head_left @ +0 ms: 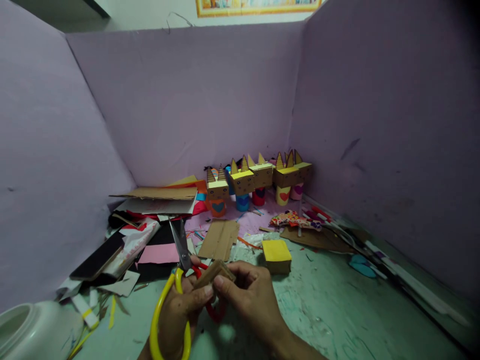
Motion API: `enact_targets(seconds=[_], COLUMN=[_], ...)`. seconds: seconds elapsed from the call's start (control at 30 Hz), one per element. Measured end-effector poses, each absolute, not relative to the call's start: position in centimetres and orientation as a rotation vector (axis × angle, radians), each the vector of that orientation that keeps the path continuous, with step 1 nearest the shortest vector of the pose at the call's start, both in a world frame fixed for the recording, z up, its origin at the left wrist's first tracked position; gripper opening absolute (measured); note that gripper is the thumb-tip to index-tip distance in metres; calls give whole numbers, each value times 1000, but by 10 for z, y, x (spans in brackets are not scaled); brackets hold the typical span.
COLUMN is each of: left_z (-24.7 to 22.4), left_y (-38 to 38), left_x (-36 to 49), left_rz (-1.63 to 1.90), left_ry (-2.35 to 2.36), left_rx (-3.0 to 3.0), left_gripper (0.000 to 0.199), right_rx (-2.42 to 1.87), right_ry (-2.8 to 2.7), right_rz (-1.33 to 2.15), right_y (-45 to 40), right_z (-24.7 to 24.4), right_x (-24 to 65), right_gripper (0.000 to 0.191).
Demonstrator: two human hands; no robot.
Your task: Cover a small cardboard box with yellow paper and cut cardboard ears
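We have both hands close together over the green tabletop [318,310], with a small, narrow piece of folded-looking brown cardboard [210,273] between them. Our left hand [180,302] grips its left part, thumb along the near edge; our right hand [257,295] pinches its right end, thumb on top and fingers bent behind. What the hidden fingertips press on, we cannot tell.

Scissors with a yellow handle loop [154,320] hang on the left hand too, blades pointing away from us and looking slightly parted. A red curve shows behind the cardboard, perhaps their other loop.

To work this piece well, we would let the left hand steady it while the right thumb does the fine pressing, in short, even pushes, so that the layers line up and the edges do not crush. Since the blades stand near the left fingers, laying the scissors down first seems safer and frees that grip. The brown cardboard block with a yellow top [276,250], just beyond the right hand, offers crisp corners to compare against. We should mind our right knuckles near it.
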State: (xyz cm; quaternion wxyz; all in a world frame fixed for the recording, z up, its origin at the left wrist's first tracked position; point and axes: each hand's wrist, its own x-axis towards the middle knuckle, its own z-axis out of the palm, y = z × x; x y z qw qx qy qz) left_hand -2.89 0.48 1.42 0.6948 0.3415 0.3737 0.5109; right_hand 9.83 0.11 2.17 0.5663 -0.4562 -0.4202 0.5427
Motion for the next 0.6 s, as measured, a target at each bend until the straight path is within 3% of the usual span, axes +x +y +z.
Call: enact_targets(seconds=[0.13, 0.6], left_z=[16, 15], left_y=[1, -1], left_x=[-27, -19], left_rz=[1167, 1213], left_ry=[867, 895], left_rx=[750, 758], left_gripper=[43, 59], right_rx=[-1053, -960], right_ry=[-974, -956], right_rz=[1254, 1442], right_y=[0, 5], right_z=[18, 13], right_x=[96, 97], right_gripper=[13, 25])
